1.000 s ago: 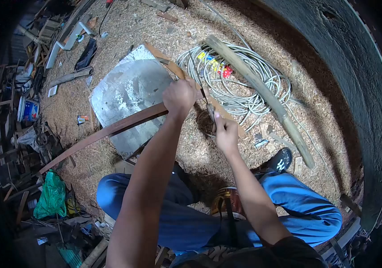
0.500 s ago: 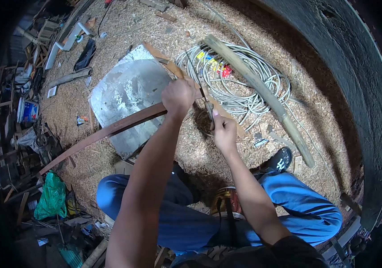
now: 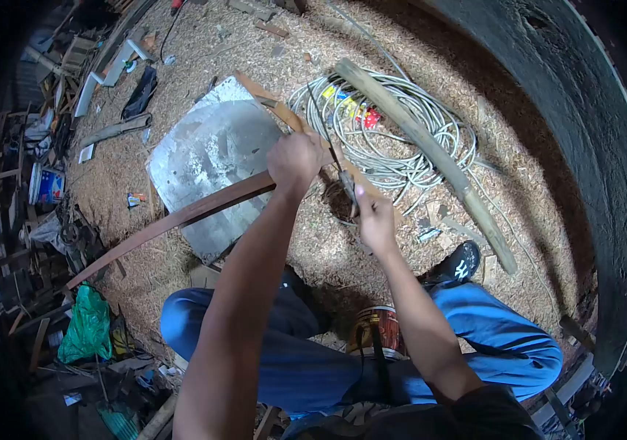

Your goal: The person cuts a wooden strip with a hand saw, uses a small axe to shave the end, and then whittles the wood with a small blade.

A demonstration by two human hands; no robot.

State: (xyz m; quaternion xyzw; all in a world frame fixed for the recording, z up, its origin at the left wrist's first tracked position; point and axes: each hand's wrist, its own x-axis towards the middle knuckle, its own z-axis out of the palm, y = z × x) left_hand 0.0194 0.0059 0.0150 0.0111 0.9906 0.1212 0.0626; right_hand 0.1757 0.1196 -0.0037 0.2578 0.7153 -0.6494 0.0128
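Note:
My left hand is closed round a long reddish-brown wooden strip near its upper end. The strip slopes down to the lower left, across a grey metal plate. My right hand grips the handle of a thin dark saw, whose blade lies against the strip's end just right of my left hand. Behind the hands lies a curved light-brown board, partly hidden by them.
A coil of grey cable lies beyond my right hand, with a wooden pole across it. A green plastic bag and scrap wood are at the left. A tin stands between my legs. A dark curved wall rises at the right.
My right hand has moved slightly down and to the right with the saw handle. My left hand and the strip have hardly moved.

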